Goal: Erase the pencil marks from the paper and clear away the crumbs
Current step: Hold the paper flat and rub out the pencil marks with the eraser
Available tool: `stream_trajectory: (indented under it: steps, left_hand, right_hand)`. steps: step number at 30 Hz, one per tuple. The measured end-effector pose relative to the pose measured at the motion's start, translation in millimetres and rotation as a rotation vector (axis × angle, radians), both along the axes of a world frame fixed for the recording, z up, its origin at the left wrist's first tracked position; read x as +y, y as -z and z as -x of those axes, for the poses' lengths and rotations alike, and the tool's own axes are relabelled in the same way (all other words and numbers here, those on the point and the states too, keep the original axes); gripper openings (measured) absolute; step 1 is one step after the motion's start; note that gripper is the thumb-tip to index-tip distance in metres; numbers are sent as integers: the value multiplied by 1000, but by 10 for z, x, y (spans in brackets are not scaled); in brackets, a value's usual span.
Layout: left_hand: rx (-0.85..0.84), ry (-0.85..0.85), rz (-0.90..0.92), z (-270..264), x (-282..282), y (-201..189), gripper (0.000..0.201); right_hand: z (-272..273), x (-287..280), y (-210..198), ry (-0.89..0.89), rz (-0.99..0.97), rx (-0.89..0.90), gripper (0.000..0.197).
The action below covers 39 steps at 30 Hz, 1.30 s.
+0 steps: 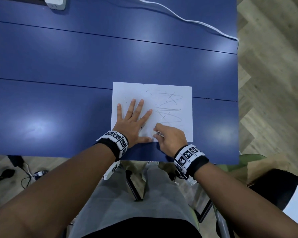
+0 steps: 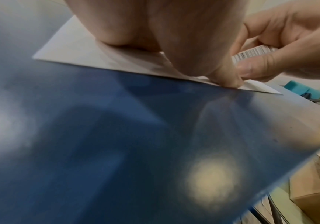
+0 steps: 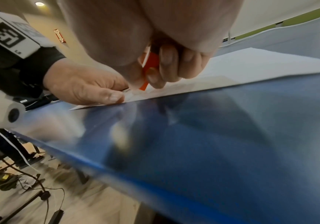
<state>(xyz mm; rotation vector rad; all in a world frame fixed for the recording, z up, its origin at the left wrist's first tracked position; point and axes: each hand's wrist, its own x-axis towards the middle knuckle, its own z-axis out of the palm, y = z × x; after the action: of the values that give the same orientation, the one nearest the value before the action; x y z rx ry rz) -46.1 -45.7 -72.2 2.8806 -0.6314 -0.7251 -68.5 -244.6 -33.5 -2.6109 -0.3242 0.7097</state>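
Observation:
A white sheet of paper (image 1: 170, 90) lies near the front edge of the blue table (image 1: 76, 66). Grey pencil scribbles (image 1: 169, 107) cover its right half. Small dark crumbs (image 1: 147, 91) are scattered over its upper left. My left hand (image 1: 134, 117) lies flat with spread fingers on the paper's left half, its thumb (image 2: 226, 77) at the near edge. My right hand (image 1: 169, 138) pinches an eraser (image 1: 159, 133) in a sleeve with a barcode (image 2: 251, 53) and a red part (image 3: 150, 66), pressed to the paper near its bottom edge, close to the left thumb.
A white cable (image 1: 187, 19) runs across the far right of the table, and a white power strip (image 1: 56, 2) sits at the far left. The table's right edge (image 1: 237, 100) is just beyond the paper. Below are my lap, chair legs and floor cables.

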Motion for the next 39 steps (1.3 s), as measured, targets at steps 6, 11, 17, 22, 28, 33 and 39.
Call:
stream_trajectory:
  steps: [6, 11, 17, 22, 28, 33, 39]
  left_hand:
    - [-6, 1, -3, 1, 14, 12, 106]
    - [-1, 9, -8, -1, 10, 1, 108]
    - [-5, 7, 3, -5, 19, 34, 108]
    - [1, 5, 6, 4, 9, 14, 108]
    - [3, 2, 0, -3, 7, 0, 106]
    - [5, 4, 4, 12, 13, -13, 108]
    - [16, -1, -3, -3, -8, -28, 112]
  right_hand:
    - [12, 11, -32, -46, 22, 16, 17]
    - [-70, 15, -24, 6, 35, -20, 16]
    - [-121, -13, -60, -37, 43, -21, 18]
    - [-76, -31, -56, -33, 6, -29, 18]
    - [-92, -41, -54, -62, 9, -23, 20]
    - [-66, -32, -23, 55, -17, -61, 18]
    - [-278, -32, -64, 87, -12, -54, 17]
